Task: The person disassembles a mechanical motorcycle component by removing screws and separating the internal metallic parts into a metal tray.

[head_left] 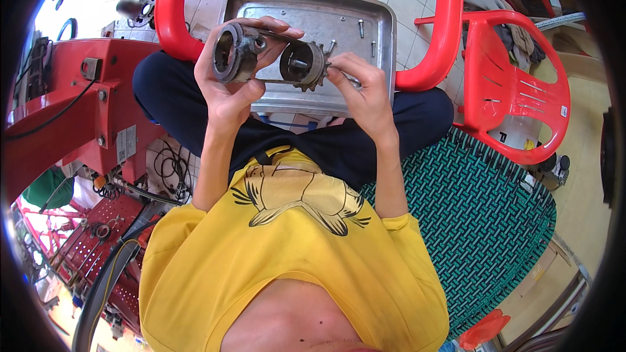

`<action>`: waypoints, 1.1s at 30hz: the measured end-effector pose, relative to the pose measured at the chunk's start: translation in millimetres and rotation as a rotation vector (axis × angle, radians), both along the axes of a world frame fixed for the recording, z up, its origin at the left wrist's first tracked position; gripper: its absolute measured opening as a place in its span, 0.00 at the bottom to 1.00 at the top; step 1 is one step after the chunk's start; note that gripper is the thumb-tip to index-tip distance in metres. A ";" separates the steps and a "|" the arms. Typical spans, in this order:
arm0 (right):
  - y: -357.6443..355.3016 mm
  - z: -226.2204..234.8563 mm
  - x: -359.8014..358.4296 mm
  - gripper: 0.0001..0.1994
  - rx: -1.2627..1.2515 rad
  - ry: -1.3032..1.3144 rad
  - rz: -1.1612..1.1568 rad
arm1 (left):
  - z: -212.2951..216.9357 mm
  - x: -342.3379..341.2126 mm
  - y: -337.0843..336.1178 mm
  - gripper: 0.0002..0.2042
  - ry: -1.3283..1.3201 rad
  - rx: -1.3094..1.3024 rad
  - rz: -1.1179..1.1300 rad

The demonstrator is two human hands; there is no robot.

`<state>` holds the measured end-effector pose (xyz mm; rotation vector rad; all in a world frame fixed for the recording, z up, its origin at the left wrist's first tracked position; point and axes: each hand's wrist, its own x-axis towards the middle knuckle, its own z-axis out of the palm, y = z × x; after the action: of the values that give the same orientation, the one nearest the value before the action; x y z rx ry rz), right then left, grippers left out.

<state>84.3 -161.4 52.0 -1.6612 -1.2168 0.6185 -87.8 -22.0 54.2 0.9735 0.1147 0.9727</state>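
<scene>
Held parts above a tray, seen from my head. My L hand [228,94] wraps a dark-grey metal ring-shaped housing [244,58], fingers round the top & thumb beneath. My R hand [364,86] is narrow, thumb & fingertips pinching the R edge of a dark toothed metal cylinder [317,65]; its hollow end faces the housing. Thin dark bars span the gap btwn the two, top & bottom. Both parts are above a shallow rectangular silver metal tray [306,10], w/ small steel bolts [361,28] lying in its R half. The tray sits btwn the arms of a red plastic armchair [447,19]. To my R: a 2nd red plastic chair w/ slotted back [486,81]; to my L, red-painted machinery [130,65].
</scene>
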 end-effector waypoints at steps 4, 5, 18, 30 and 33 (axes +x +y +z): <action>-0.7 -2.8 0.3 0.09 0.077 -0.075 -0.054 | 0.1 -0.8 0.4 0.35 0.003 0.016 -0.023; -1.1 -1.8 -0.2 0.10 0.063 -0.073 -0.074 | -0.2 -0.9 0.4 0.34 -0.001 0.022 -0.026; -4.7 12.3 -2.3 0.15 0.010 -0.233 -0.104 | -0.6 2.6 0.6 0.34 0.046 0.129 -0.038; -4.5 13.8 0.7 0.11 -0.018 -0.460 -0.050 | -4.7 4.2 -3.0 0.35 0.064 0.076 -0.036; -2.3 14.5 1.5 0.11 0.059 -0.404 -0.031 | -4.5 5.2 -4.6 0.34 0.031 0.038 -0.042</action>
<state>85.8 -163.7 66.5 -1.8042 -1.4735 0.2275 -82.6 -26.6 49.7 1.0225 0.1015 0.9239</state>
